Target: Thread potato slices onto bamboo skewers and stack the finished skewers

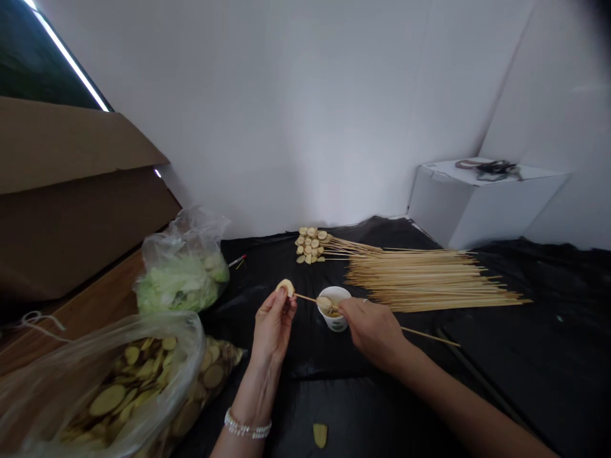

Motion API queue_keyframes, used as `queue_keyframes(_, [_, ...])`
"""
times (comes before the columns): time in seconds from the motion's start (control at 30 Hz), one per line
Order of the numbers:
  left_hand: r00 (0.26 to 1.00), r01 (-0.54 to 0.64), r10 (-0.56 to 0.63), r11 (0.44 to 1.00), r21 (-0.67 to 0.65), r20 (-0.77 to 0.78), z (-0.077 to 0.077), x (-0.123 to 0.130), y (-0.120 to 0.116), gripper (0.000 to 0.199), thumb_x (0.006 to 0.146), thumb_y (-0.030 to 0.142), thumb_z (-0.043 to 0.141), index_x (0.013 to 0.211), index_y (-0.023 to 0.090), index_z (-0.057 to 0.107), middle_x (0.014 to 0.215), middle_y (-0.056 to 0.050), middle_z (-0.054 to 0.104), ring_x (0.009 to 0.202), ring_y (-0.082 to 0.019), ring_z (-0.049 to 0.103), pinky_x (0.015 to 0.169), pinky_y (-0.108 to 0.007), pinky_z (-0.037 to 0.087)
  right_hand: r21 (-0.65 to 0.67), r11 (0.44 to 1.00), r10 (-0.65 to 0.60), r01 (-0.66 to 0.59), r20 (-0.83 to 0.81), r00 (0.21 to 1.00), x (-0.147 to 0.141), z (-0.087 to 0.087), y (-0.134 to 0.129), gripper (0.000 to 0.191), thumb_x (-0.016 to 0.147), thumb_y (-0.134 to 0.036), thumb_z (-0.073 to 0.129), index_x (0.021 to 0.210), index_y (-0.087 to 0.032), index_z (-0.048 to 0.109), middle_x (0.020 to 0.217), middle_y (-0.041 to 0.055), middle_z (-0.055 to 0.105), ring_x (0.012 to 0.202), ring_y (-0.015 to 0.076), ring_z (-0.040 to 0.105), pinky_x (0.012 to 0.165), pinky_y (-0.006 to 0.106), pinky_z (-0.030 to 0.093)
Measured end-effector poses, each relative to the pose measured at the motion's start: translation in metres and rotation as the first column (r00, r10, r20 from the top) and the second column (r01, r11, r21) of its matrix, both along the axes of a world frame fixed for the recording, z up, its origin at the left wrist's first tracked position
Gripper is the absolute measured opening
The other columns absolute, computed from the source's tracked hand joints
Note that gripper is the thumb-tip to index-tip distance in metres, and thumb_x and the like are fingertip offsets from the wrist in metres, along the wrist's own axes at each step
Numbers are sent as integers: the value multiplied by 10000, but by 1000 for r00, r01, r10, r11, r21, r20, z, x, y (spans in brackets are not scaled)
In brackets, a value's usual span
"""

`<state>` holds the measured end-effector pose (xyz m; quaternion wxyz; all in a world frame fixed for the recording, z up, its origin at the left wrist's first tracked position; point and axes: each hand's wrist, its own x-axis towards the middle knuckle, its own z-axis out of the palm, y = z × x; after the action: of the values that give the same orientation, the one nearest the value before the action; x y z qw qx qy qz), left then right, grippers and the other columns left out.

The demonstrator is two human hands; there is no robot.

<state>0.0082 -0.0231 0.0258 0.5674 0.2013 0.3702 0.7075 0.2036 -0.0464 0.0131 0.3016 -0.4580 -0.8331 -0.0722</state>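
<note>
Between its thumb and fingers my left hand (275, 317) pinches a pale potato slice (285, 287). The tip of a thin wooden skewer (305, 297) reaches that slice; I cannot tell whether it goes through. My right hand (372, 324) is closed around the skewer, whose far end sticks out to the right behind the wrist. Another slice (325, 305) sits on the skewer just ahead of the right fingers. Below it stands a white paper cup (336, 323) with yellowish contents, partly covered by the right hand.
Loose skewers (429, 277) lie in a wide pile, with filled skewers (311, 245) behind. Left are an open plastic bag of slices (191, 331) and a bag of green vegetables (184, 283). One slice (320, 435) lies in front. A white box (443, 207) stands back right.
</note>
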Motion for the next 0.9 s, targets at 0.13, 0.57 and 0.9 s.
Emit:
queue_keyframes(0.13, [1000,2,-2,1000,-2,-8,0,1,0,174,634,141,770,799,101,729,766,-65,707,639,-99,636,581,-172,531,-113,994,7,-6,14,1000,1,1,0,180,905,-147,407,845,-187,572,764,11,643,660,146,552,575,283,265])
queue_keyframes(0.57, [995,-89,89,996,-7,38,2,-7,3,97,693,110,720,788,93,716,776,-68,701,631,-99,630,576,-181,532,-55,998,12,-11,21,1000,3,0,3,201,883,-101,414,801,-179,580,767,27,609,708,147,519,615,264,295])
queue_keyframes(0.9, [998,-56,56,998,0,26,2,-3,2,124,670,119,741,791,104,715,763,-56,697,626,-91,629,581,-176,528,12,1000,20,-19,-69,997,3,2,1,252,895,-101,380,801,-168,604,747,44,605,721,147,513,635,250,324])
